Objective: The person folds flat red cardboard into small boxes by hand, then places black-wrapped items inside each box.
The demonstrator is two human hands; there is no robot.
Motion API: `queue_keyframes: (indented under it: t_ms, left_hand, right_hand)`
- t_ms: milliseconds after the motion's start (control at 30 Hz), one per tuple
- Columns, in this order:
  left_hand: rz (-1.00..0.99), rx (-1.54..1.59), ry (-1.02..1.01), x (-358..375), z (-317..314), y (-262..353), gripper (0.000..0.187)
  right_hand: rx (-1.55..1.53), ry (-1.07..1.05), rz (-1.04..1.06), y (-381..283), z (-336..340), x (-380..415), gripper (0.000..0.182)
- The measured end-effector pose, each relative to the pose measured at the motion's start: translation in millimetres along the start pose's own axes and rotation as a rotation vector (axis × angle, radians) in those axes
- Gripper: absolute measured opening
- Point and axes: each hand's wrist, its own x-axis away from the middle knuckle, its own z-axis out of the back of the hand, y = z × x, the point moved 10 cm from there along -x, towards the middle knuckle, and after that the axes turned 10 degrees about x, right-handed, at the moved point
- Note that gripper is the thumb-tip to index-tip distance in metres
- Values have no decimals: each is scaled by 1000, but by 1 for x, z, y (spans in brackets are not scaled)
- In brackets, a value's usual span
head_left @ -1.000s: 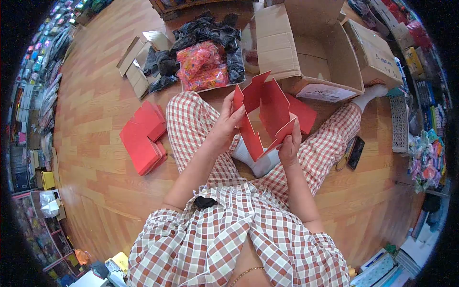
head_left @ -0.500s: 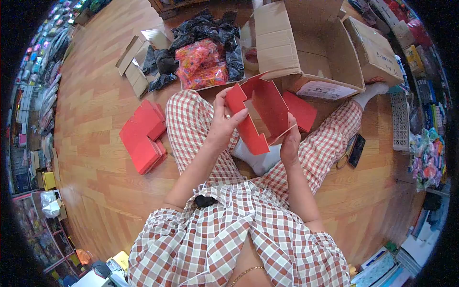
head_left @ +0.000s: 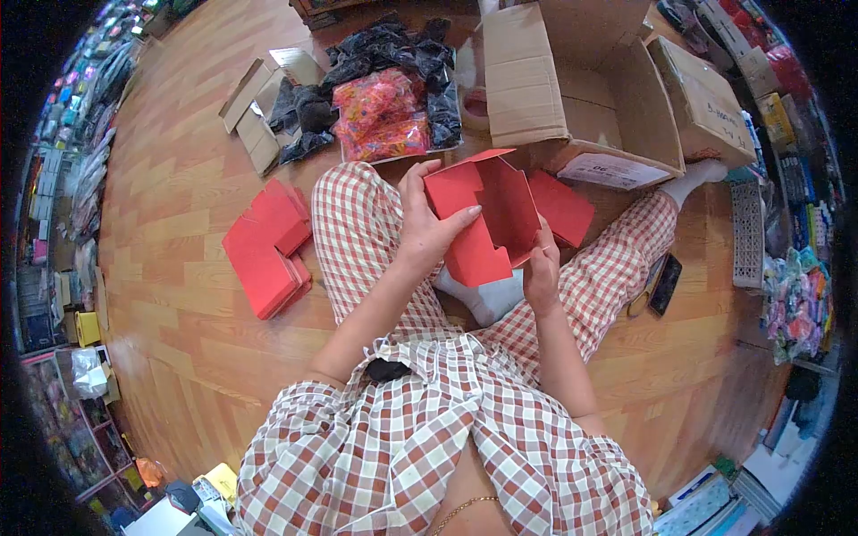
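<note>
Floor, left: stack of flat red cartons [head_left: 266,250] is laid on the wood floor [head_left: 170,179].
Centre rear: bag of coloured bands [head_left: 382,114] is set among black bags.
Left hand [head_left: 427,223]: closed on the red box [head_left: 483,219], fingers spread over its left wall.
Red box: held above the lap, half folded.
Right hand [head_left: 542,268]: gripped on the box's lower right edge.
Right rear: open cardboard carton [head_left: 581,80] is placed just behind.
Far right: phone [head_left: 666,284] is laid beside the knee.

wood-plank floor [head_left: 179,179], warm orange-brown, evenly lit. open cardboard cartons [head_left: 581,89] at the far side. shelves of small packaged goods [head_left: 63,179] along the left edge; more stocked racks [head_left: 786,107] along the right.
</note>
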Motion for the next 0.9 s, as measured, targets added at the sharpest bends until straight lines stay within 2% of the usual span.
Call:
queue_keyframes:
  t_ms: [67,233,433,533,600,633,667,700,733,800,833,900]
  left_hand:
    - [15,-7,14,-2,4,-1,77]
    - [-22,-46,28,-10,14,-2,71]
    - [84,148,-10,-17,16,-18,70]
    - [48,123,-12,-16,16,-14,69]
    - [-102,-125,-7,-11,14,5,69]
    - [-101,-125,-8,-8,12,8,69]
    - [-182,-223,-17,-4,8,21,68]
    - [-264,-320,-25,0,4,30,67]
    - [-263,-321,-24,0,3,30,67]
    - [-182,-87,-146,-1,-5,24,66]
    - [-182,-87,-146,0,-6,26,66]
    - [-103,269,-261,3,-15,29,58]
  right_hand:
    - [-5,-12,-94,4,-3,0,69]
    - [-108,-51,-111,-8,-16,-2,72]
    - [-143,-165,-86,-19,-30,0,78]
    - [-128,-141,-90,-22,-33,-1,79]
    - [-101,-110,-90,-19,-29,-2,78]
    - [-9,-80,-111,-11,-24,-1,76]
    - [83,-49,-133,-6,-18,-1,74]
    - [83,-50,-134,-7,-17,-1,74]
    - [77,-18,-162,-5,-14,-1,70]
    - [69,13,-190,-2,-10,0,66]
    - [119,55,-151,-5,-5,0,60]
    - [169,99,-116,-6,1,2,55]
